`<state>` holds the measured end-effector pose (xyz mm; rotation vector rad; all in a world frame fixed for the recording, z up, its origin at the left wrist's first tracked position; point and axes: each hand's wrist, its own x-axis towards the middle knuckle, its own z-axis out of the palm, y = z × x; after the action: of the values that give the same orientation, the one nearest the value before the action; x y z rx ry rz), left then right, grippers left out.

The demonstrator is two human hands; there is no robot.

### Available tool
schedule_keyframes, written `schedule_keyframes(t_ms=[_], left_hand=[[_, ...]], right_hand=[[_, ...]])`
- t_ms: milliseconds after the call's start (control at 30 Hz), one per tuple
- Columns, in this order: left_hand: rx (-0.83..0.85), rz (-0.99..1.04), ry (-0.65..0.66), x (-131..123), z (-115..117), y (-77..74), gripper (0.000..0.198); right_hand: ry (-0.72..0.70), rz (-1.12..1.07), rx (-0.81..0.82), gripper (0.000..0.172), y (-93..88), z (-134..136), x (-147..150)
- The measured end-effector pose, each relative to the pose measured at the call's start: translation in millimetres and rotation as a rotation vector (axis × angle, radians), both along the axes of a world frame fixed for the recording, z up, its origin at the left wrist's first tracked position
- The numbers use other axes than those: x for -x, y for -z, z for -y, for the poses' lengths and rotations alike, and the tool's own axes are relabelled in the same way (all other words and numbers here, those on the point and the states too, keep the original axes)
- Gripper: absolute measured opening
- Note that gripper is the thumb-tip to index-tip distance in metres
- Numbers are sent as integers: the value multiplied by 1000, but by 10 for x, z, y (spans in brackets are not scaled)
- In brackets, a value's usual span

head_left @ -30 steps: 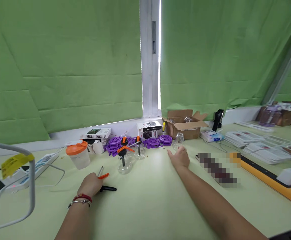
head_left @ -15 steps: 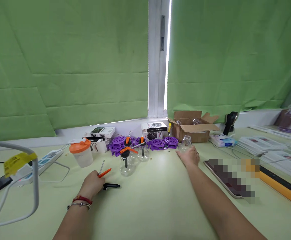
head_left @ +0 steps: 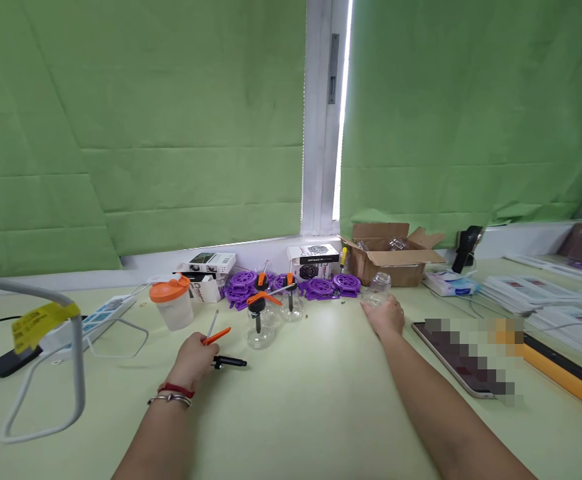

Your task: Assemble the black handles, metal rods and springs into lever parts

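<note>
My left hand [head_left: 194, 359] rests on the pale green table and is closed on a small pump part with an orange lever, a metal rod and a black tube [head_left: 219, 341]. Far out on the table, my right hand [head_left: 385, 313] has its fingers around a small clear glass jar [head_left: 379, 287]. Between the hands stand two clear glass jars with orange pump tops [head_left: 261, 320], one nearer and one behind. A heap of purple plastic discs [head_left: 315, 287] lies along the back.
An orange-lidded plastic cup [head_left: 171, 303] stands left of the jars. An open cardboard box [head_left: 388, 255] and small printed boxes sit by the window. A phone [head_left: 463, 363], a yellow bar [head_left: 565, 377] and paper stacks lie right; a power strip [head_left: 95, 320] and white wire frame left.
My right hand has reached further back and closed around the clear jar. The left hand stays on the pump part. The view has swung a little to the left.
</note>
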<state>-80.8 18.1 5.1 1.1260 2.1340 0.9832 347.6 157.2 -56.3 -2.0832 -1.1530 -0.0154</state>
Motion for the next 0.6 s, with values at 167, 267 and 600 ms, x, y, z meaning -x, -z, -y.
schedule_keyframes(t_ms=[167, 267, 600], left_hand=[[-149, 195, -30, -35, -2, -33, 21], [-248, 276, -61, -75, -3, -50, 26], [-412, 358, -60, -399, 266, -266, 29]], right_hand=[[-96, -34, -142, 78, 0, 182, 67], [-210, -71, -196, 77, -23, 350, 179], [-738, -290, -212, 73, -91, 1068, 854]])
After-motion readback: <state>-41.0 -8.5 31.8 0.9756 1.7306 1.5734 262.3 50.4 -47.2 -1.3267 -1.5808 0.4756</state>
